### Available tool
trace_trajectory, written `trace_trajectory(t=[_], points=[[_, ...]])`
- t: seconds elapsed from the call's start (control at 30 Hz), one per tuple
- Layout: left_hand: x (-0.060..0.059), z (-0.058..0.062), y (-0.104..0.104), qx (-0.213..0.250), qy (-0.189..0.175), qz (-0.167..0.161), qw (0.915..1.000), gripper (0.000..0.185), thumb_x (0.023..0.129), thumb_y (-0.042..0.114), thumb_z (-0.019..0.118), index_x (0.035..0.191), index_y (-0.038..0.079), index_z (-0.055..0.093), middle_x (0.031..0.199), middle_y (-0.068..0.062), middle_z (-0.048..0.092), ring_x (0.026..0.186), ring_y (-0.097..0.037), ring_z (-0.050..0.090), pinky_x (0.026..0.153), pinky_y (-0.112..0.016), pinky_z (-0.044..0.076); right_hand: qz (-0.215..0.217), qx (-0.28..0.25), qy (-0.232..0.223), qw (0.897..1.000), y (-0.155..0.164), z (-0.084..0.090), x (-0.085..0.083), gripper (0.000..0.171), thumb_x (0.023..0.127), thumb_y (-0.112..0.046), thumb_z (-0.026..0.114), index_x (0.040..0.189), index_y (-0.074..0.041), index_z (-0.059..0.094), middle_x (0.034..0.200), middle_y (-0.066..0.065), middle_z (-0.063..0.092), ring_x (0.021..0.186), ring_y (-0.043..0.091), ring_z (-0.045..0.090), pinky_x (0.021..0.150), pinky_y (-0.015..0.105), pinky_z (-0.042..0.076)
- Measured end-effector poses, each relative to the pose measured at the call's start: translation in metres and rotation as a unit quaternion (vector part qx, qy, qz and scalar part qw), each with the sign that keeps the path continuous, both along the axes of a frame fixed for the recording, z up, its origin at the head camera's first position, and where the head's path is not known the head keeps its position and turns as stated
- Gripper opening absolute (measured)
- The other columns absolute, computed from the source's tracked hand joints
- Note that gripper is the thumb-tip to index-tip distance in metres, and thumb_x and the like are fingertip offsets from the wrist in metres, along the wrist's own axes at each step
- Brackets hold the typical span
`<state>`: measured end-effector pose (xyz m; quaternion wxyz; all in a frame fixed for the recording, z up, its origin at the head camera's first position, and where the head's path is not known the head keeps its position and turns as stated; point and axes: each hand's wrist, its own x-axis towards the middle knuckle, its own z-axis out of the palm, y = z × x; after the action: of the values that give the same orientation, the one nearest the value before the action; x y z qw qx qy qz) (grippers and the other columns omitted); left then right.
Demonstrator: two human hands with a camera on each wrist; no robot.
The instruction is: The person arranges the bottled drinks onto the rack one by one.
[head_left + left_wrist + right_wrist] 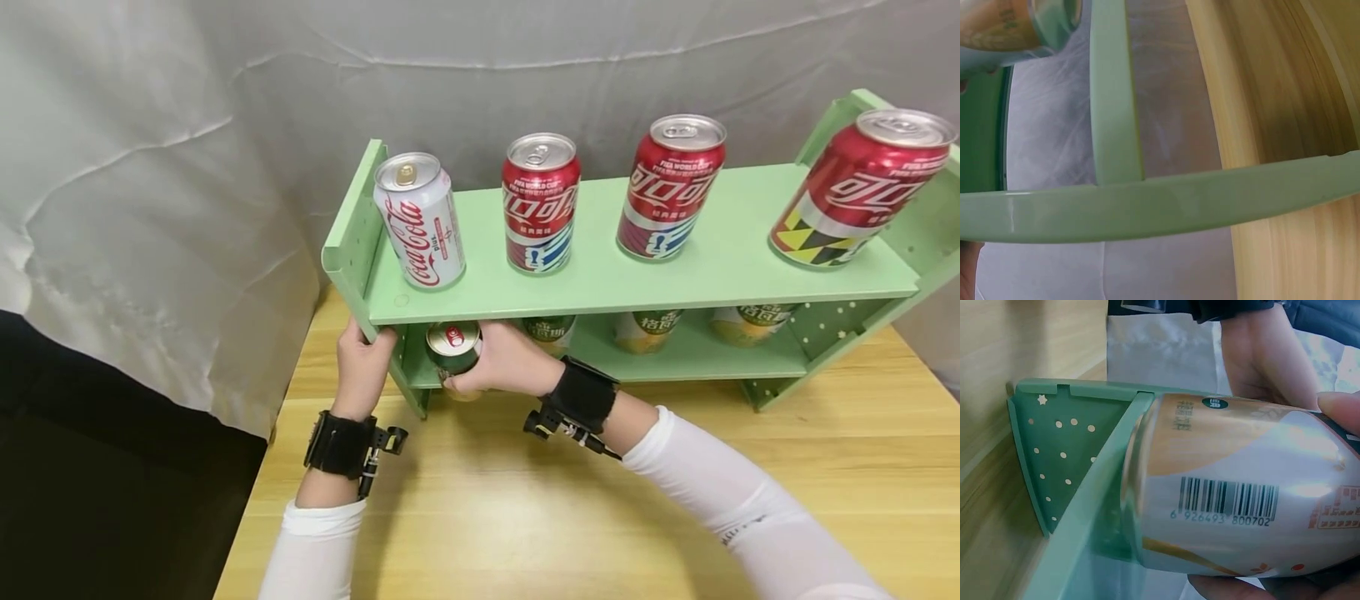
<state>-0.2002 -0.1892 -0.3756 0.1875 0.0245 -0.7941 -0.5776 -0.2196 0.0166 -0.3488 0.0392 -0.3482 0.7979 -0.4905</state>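
Head view: green shelf (675, 275) is seen across the middle and right of the frame, standing on a wooden table (525, 517). At lower centre, a gold-and-white can (453, 348) is clamped by the right hand (504, 360) — fingers and thumb curled round its body, at the left end of the lower shelf board, under the top board. The can is tilted, its top toward the camera. The left hand (362, 367) is closed on the shelf's left side panel, thumb on the front edge, just left of the can.

On the top board four cans stand upright, well apart: a white cola can (420, 221) at the left, then three red cola cans (540, 204) to its right, the last at the far right edge of the frame. Three more cans (645, 329) are partly seen on the lower board, right of the held one. A grey cloth (187, 167) hangs behind.

Right wrist view: the gold-and-white can (1235, 500) fills the centre-right, barcode facing the camera, fingertips (1341, 409) at upper right and along the bottom edge. Its base is just beside the shelf's front edge — touching or not cannot be told. The dotted side panel (1054, 462) is at left.

Left wrist view: only shelf boards (1147, 206), table and cloth are shown — the hand itself is barely in frame.
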Motion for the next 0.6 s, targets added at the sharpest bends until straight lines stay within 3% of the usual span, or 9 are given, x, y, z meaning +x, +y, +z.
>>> trace_trajectory(t=[0.13,0.6], points=[[-0.0003,0.0007,0.0005,0.000,0.000,-0.003,1.0000,0.029,0.086,0.006,0.051,0.114,0.004,0.057,0.088,-0.008,0.051,0.080,-0.016,0.046,0.067,-0.023,0.040,-0.001,0.002,-0.012,1.000,-0.0003,-0.0020,-0.0016,0.089,0.059,-0.013,0.082,0.137,-0.008,0.040,0.124,0.007,0.053,0.111,0.018,0.052,0.100,0.031,0.040],[0.0016,0.0005,0.0025,0.010,-0.002,0.000,0.9999,0.030,0.088,0.006,0.050,0.117,0.005,0.057,0.089,-0.005,0.051,0.079,-0.015,0.045,0.068,-0.024,0.041,0.013,-0.001,0.007,1.000,-0.0069,-0.0069,-0.0075,0.095,0.058,-0.011,0.081,0.140,-0.006,0.033,0.133,0.010,0.046,0.118,0.019,0.049,0.104,0.030,0.036]])
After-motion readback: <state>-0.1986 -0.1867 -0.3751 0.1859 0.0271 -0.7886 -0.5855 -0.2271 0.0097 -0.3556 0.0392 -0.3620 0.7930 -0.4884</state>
